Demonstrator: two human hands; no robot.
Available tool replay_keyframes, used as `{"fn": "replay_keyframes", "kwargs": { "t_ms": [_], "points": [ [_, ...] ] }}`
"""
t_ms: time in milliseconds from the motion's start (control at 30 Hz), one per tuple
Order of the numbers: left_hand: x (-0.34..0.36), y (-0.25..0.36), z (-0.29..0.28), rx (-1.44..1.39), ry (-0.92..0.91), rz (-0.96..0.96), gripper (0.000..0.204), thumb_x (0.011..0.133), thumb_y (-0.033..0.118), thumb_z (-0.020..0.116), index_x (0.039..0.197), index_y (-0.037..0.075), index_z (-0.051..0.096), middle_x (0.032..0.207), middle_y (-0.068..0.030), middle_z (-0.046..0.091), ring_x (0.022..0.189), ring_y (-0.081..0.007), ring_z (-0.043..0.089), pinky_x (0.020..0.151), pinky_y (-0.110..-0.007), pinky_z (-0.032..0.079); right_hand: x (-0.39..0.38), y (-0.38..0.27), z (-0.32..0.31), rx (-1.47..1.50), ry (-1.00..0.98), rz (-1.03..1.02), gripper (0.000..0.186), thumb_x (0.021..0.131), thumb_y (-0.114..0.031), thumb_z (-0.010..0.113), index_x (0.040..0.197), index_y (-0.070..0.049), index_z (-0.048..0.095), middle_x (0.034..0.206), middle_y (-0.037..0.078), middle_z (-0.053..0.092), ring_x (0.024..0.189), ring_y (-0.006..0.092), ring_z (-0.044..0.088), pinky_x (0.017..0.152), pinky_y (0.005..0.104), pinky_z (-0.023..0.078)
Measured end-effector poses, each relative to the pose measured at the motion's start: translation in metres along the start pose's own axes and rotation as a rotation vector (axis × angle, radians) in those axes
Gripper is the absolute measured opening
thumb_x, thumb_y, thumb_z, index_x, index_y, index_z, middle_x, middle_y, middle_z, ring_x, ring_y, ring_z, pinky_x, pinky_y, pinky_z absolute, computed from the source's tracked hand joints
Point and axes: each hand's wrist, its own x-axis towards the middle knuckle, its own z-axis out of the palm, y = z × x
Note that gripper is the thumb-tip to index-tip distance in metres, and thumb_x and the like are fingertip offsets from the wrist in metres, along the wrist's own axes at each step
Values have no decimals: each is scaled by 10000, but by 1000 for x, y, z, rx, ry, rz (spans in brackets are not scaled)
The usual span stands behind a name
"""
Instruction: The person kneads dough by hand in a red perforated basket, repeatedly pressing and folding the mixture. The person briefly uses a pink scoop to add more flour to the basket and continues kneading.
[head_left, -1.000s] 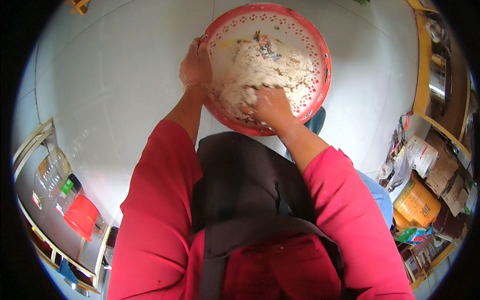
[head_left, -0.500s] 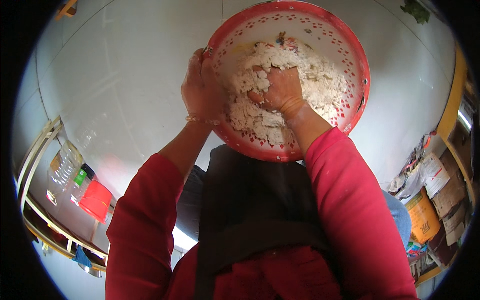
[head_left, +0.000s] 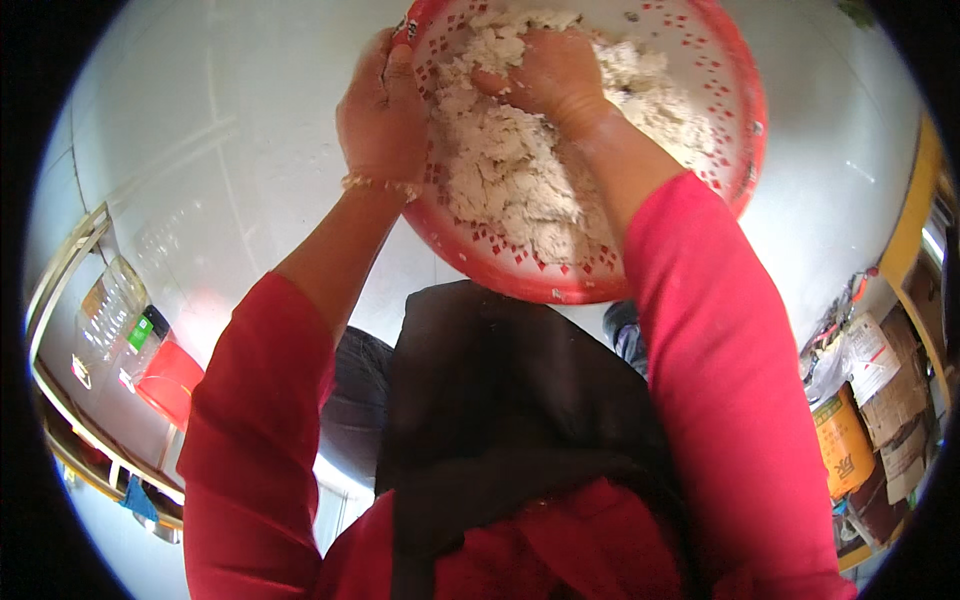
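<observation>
A wide enamel basin (head_left: 560, 290) with a red rim and small red diamond patterns is at the upper middle, cut off by the top edge. Shaggy, lumpy flour dough (head_left: 510, 170) fills much of its white inside. My left hand (head_left: 385, 115), wearing a bracelet at the wrist, grips the basin's left rim; its fingertips are partly hidden. My right hand (head_left: 552, 78) is down in the dough, fingers curled around some of it. Flour clings to both hands.
At the left, clear plastic bottles (head_left: 110, 310) and a red plastic container (head_left: 168, 382) stand by a pale rack (head_left: 62, 255). An orange-yellow container (head_left: 843, 445), cardboard (head_left: 890, 400) and plastic bags (head_left: 828, 375) lie at the right. A dark apron covers my lap.
Basin and both hands now sit higher in the view, the basin also slightly further right. My right hand stays in the dough, and my left keeps its hold on the rim.
</observation>
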Motion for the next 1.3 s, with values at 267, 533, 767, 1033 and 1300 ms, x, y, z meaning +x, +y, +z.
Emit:
{"fn": "replay_keyframes", "kwargs": {
  "t_ms": [267,533,767,1033,1300],
  "points": [
    [0,15,0,237,-58,-152,433,1020,443,377,1336,204,552,1210,-113,661,1112,-354,604,934,-445,467,-102,-20,-42,-33,-207,310,553,807,-615,620,878,-81,741,837,155,716,825,319,689,766,458,496],
    [7,7,3,121,-55,-104,387,1018,391,420,1302,180,576,1136,-112,687,1042,-318,637,891,-416,482,-145,-6,16,47,60,415,513,777,-586,603,860,-99,741,818,140,708,803,305,666,777,429,437],
    [5,15,1,74,-36,-112,371,1006,315,475,1277,87,588,1068,-126,698,986,-264,660,877,-364,489,-105,8,7,44,5,245,444,793,-535,608,853,-112,725,716,139,678,720,328,646,751,436,465],
    [7,20,1,54,-37,-116,360,1012,274,474,1273,51,579,1131,-129,676,1020,-249,654,898,-341,487,-51,35,3,-12,-107,-54,463,767,-564,647,807,-110,729,697,110,678,650,292,650,687,401,490],
    [5,1,3,27,-13,-35,341,1016,287,498,1259,69,594,1087,-113,693,960,-216,654,873,-331,495,-23,55,28,-21,192,-225,584,758,-694,626,938,-154,756,781,65,704,714,238,672,771,382,487]
  ]
}}
